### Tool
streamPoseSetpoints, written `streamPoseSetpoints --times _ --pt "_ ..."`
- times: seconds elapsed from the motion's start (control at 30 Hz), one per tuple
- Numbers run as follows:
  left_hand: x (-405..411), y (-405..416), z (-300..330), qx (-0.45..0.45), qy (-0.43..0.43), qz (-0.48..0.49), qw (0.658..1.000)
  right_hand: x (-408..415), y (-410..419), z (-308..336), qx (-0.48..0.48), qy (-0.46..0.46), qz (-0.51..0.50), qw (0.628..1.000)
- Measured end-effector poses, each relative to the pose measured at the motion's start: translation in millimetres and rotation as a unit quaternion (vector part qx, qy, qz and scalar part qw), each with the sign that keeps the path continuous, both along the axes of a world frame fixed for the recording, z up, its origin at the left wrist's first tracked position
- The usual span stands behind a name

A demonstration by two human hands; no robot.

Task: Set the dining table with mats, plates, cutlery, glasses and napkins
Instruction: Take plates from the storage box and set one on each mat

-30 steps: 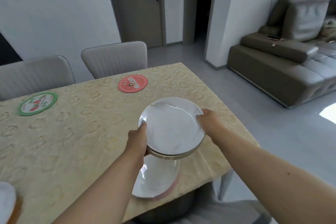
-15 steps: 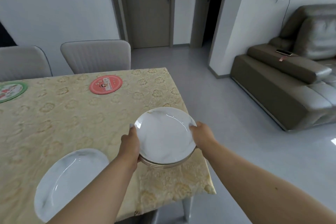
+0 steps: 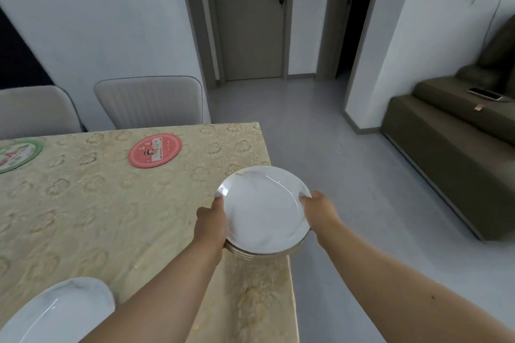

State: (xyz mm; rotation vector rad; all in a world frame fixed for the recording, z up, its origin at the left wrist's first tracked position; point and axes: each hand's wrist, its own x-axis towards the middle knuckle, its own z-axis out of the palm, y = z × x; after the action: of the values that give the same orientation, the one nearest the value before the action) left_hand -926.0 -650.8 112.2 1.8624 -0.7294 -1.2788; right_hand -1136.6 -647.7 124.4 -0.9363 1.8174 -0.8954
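Both hands are gripping a stack of plates point(image 3: 263, 210) over the bench point(image 3: 83, 217) corner: left hand point(image 3: 210, 221) fingers curling under one rim, right hand point(image 3: 317, 210) fingers clamping the opposite rim. Glazed, heavy, breakable china is probably slippery; opposite-edge holds with thumbs on top are looking safest. Beyond the fingers, a red mat point(image 3: 155, 154) is waiting.

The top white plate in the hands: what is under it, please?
Under the top plate only the rims of more stacked plates show; their faces are covered, so the count is unclear. The left hand and right hand hold the stack above the tablecloth.
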Motion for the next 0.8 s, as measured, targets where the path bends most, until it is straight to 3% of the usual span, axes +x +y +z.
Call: streamPoseSetpoints --times 0.43,0.8 --pt "-101.8 -62.0 0.0 -0.019 0.042 0.216 0.975 -88.4 -148.0 21.3 -0.008 0.015 0.201 0.980" --pt "-79.2 -112.4 -12.3 0.002 -0.012 0.309 0.951 -29.6 -254.2 -5.1 0.009 0.054 0.354 0.934"
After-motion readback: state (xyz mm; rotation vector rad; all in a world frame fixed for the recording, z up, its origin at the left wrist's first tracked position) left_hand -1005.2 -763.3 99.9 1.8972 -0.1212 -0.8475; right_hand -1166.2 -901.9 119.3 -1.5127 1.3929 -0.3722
